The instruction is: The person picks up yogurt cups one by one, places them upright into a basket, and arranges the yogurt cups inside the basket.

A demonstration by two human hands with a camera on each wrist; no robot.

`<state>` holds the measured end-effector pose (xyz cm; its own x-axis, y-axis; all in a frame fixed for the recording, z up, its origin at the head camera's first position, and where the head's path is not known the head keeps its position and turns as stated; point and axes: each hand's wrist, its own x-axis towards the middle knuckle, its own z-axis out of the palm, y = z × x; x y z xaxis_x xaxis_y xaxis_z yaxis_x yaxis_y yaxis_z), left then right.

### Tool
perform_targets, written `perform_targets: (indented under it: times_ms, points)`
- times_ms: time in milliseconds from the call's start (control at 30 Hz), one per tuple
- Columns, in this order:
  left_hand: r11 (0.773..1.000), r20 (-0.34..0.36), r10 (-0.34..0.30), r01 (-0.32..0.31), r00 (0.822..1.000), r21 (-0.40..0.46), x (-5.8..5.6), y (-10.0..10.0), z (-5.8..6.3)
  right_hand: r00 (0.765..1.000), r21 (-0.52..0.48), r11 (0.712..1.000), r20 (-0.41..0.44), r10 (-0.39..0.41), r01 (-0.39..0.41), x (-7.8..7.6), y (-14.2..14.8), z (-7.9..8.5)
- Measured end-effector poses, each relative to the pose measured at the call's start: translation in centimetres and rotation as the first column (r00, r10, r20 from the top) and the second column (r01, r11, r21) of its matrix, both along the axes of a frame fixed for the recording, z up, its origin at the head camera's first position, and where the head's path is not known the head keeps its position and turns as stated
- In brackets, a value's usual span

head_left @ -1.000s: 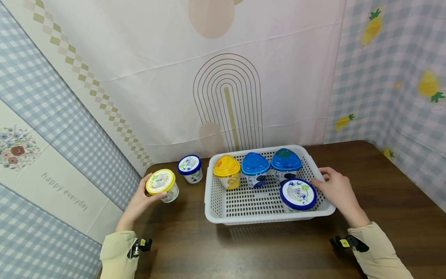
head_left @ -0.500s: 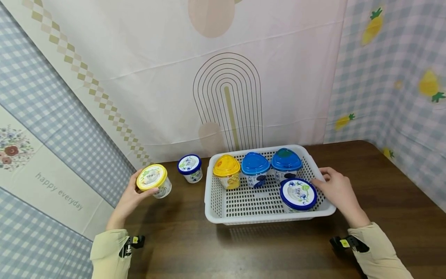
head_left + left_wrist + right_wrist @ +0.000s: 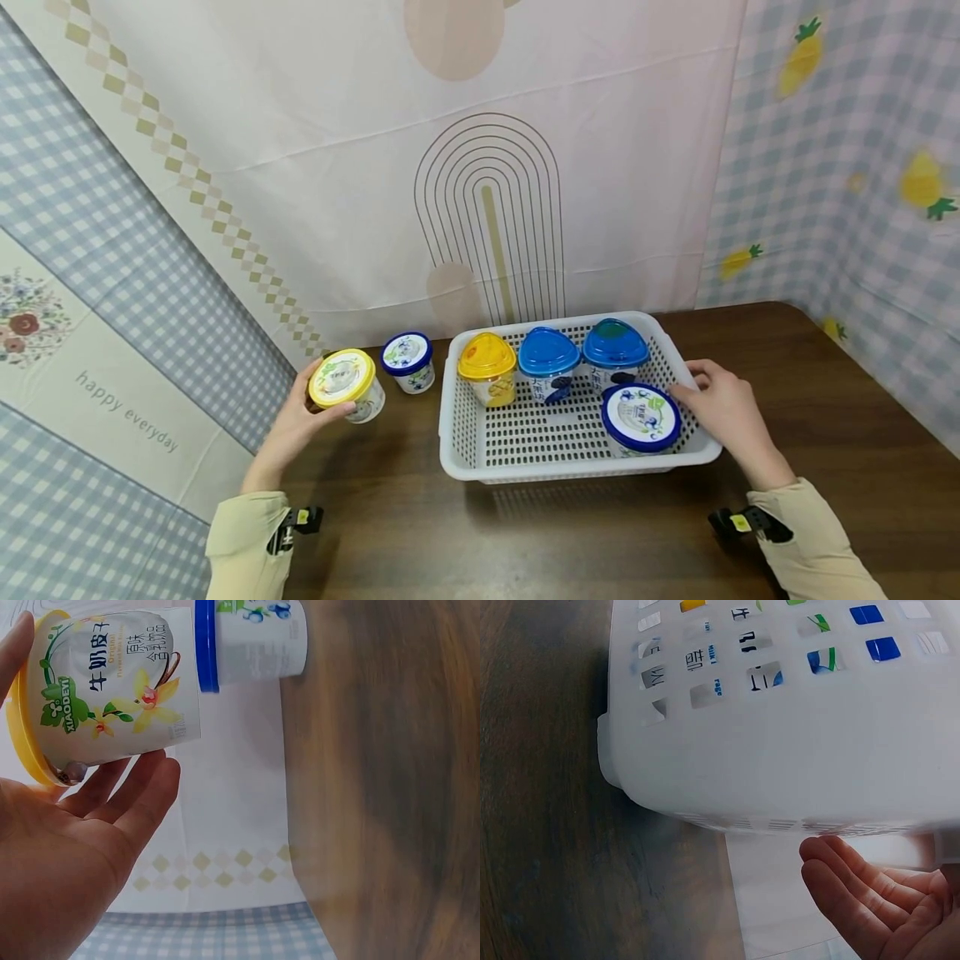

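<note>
My left hand (image 3: pixel 288 425) grips a yogurt cup (image 3: pixel 120 682) with a yellow lid, thumb on one side and fingers on the other. Its printed side faces the left wrist camera, showing yellow flowers and a green leaf logo. Just right of it in the head view stands a smaller-looking cup (image 3: pixel 407 358) with a dark blue lid. My right hand (image 3: pixel 731 408) pinches the right rim of a white plastic basket (image 3: pixel 581 475), thumb at the rim. Fingers (image 3: pixel 847 900) of that hand lie along the basket's outer wall in the right wrist view.
Inside the basket, a yellow-lidded cup (image 3: pixel 487 367) and two blue-lidded cups (image 3: pixel 550 358) line the back, with a round blue-lidded cup (image 3: pixel 641 417) at front right. The brown table (image 3: pixel 525 542) meets a patterned cloth (image 3: pixel 360 167) behind.
My left hand has carried the yellow-lidded yogurt cup left, then back right toward the blue-lidded cup, ending slightly farther back. My right hand and the basket have stayed put.
</note>
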<state>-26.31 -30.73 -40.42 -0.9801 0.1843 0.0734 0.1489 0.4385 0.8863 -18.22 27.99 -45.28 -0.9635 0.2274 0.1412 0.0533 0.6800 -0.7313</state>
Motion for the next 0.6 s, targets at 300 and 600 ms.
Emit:
perform_targets:
  times_ms: [300, 600]
  points:
    - [1.000, -0.014, -0.021, 0.021, 1.000, 0.005, 0.0, 1.2, 0.7, 1.000, -0.003, 1.000, -0.003, -0.003, 0.003, 0.0, 0.0, -0.1]
    - [0.998, -0.053, -0.064, 0.063, 0.997, -0.015, 0.4, 2.5, 2.0, 1.000, -0.005, 1.000, -0.007, 0.003, -0.003, 0.0, 0.1, -0.1]
